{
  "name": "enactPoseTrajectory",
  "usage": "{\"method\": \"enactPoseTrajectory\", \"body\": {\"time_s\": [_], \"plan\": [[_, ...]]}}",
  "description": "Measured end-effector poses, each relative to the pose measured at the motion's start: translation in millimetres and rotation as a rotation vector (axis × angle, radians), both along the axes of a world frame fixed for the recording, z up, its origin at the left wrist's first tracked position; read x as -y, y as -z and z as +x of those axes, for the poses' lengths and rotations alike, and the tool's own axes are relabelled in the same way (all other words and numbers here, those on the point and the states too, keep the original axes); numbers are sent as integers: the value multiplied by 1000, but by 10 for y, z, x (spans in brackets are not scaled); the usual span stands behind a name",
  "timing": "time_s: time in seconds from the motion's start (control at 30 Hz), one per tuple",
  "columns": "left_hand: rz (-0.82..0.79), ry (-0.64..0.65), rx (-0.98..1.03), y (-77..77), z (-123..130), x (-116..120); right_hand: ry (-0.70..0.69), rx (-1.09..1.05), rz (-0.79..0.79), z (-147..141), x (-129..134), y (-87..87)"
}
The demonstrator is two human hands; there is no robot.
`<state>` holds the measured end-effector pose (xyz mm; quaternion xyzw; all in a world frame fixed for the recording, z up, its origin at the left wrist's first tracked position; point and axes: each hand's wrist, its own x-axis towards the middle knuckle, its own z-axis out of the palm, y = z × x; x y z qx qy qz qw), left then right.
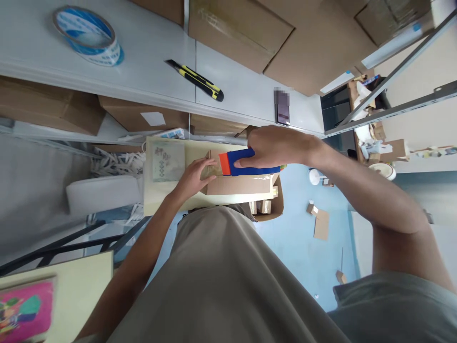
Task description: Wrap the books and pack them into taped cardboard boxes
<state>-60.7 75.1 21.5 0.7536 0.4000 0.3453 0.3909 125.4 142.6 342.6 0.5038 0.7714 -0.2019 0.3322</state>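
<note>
Floor: Pale blue point(300, 238), seen beyond the right side of the worktable, with a flat piece of cardboard point(321, 225) lying on it.
Shelf: A long grey shelf point(143, 66) crosses the top of the view, with large brown boxes point(243, 33) along its far side and more cartons below.
Worktable: A cream surface point(153, 205) in front of the person's body, below the shelf.
Open box: A brown box point(280, 205) at the right end of the worktable, with small taped packages point(264, 206) inside.
Long carton: A narrow brown carton point(239, 186) lies lengthwise on the worktable, between the person's body and the shelf.
Blue object: A long blue item with an orange-red end point(246, 167), over the long carton; whether it rests on it or sits partly inside cannot be told.
Right hand: Clamped around the blue object from above point(268, 150).
Left hand: At the left end of the long carton point(197, 176), thumb and fingers parted and touching the cardboard. The two hands are apart.
Tape roll: Blue and white point(87, 35), at the shelf's upper left.
Utility knife: Black and yellow point(195, 80), on the shelf between the tape roll and phone.
Phone: Dark point(282, 107), near the shelf's front edge.
</note>
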Motion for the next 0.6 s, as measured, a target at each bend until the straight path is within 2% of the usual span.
{"method": "enactPoseTrajectory", "body": {"time_s": [0.2, 0.3, 0.5, 0.6], "plan": [[-79, -13, -78, -132, 14, 46, 124, 23, -125, 673, 37, 150], [-107, -47, -151, -156, 30, 74, 203, 21, -181, 1124, 66, 107], [-141, -121, -254, -161, 59, 121, 390, -75, -345, 2346, 162, -152], [-163, -161, -289, -194, 94, 120, 506, -69, -360, 2985, 213, -167]]}}
